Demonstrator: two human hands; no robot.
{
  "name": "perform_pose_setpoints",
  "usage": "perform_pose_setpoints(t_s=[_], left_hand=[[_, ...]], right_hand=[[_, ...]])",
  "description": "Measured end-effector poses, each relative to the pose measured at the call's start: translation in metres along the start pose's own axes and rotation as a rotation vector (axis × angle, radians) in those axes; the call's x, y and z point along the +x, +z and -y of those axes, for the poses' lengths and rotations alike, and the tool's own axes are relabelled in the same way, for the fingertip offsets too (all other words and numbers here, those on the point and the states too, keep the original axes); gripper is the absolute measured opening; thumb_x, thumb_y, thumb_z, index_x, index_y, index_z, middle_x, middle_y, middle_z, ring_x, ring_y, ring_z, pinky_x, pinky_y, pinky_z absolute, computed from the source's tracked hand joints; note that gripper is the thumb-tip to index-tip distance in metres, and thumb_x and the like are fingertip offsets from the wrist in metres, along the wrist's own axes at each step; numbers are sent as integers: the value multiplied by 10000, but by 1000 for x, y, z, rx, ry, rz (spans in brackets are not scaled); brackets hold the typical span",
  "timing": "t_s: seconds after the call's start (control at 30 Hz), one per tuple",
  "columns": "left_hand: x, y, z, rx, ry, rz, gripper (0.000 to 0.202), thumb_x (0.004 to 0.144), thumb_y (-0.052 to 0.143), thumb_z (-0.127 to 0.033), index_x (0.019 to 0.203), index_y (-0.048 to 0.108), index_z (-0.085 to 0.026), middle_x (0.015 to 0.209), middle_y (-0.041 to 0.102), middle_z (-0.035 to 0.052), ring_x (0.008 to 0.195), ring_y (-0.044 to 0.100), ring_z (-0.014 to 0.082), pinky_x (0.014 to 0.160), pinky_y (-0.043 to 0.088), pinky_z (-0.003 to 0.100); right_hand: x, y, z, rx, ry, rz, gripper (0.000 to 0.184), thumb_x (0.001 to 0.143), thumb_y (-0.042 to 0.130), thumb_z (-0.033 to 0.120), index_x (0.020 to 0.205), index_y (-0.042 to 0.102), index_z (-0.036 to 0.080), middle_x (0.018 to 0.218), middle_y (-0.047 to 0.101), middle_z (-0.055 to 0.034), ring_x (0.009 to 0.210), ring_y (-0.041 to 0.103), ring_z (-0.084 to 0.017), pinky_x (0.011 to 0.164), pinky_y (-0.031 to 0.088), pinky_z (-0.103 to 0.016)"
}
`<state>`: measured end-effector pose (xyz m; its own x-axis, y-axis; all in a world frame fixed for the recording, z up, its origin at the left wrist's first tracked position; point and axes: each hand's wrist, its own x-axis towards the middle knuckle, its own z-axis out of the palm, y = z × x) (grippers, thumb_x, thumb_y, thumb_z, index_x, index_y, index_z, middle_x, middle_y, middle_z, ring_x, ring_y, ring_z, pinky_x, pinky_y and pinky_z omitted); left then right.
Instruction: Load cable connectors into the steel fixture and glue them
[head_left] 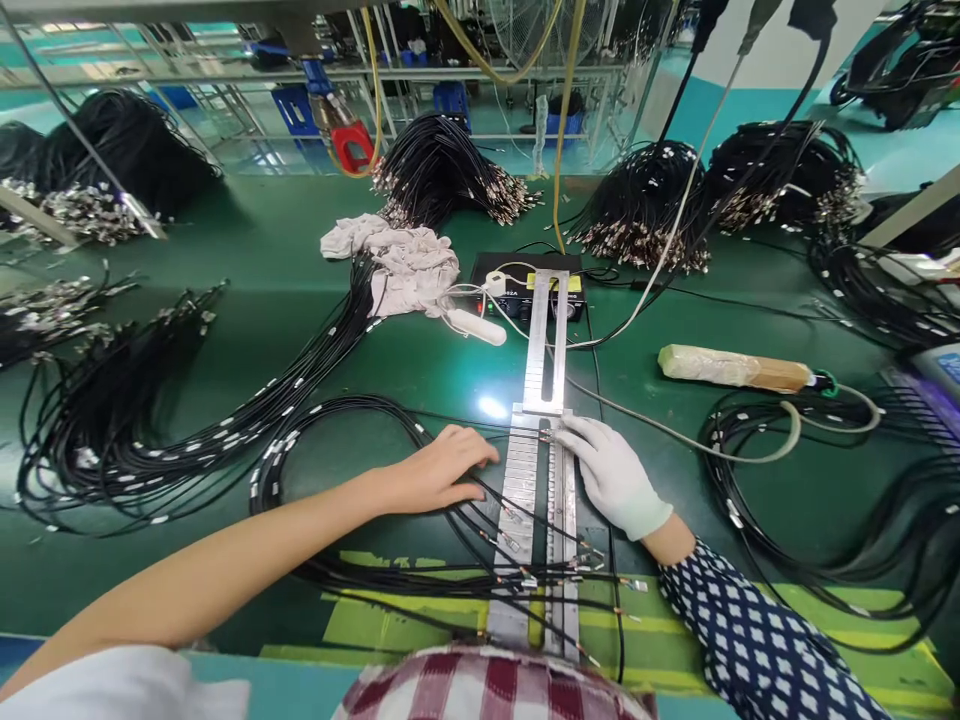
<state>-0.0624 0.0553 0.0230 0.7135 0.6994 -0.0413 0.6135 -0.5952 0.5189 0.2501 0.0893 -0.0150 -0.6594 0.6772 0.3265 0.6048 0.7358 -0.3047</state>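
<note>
My bare left hand lies palm down on thin black cables, pressing them against the green bench beside a long slotted metal fixture. My right hand, in a white glove, rests on the fixture's right side with its fingertips pinching a cable end at a slot. Several cable ends with metal tips lie across the fixture nearer to me.
Big bundles of black cables cover the bench at left, right and back. A white cloth, a black control box, a white handpiece and a tape-wrapped tool lie beyond the fixture.
</note>
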Motion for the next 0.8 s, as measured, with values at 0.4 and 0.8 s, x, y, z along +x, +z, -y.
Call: perform_pose_setpoints(t_s=[0.4,0.8], left_hand=[[37,29,7,293,105,-433,305,1015,366,-170,970,668,-170,850,607,62,783,522,176,706,442,289],[45,30,20,347,195,-423,347,1022,333,-153,1005,679,-156,895,615,79,812,548,164,719,474,262]], right_hand=[[0,4,-1,124,154,-90,343,997,407,210,1291,583,197,1393,569,-122,1274,542,-260,1078,480,-478],[1,4,-2,111,164,-57,333,996,405,212,1274,588,200,1390,571,-125,1257,557,-277,1040,497,-501]])
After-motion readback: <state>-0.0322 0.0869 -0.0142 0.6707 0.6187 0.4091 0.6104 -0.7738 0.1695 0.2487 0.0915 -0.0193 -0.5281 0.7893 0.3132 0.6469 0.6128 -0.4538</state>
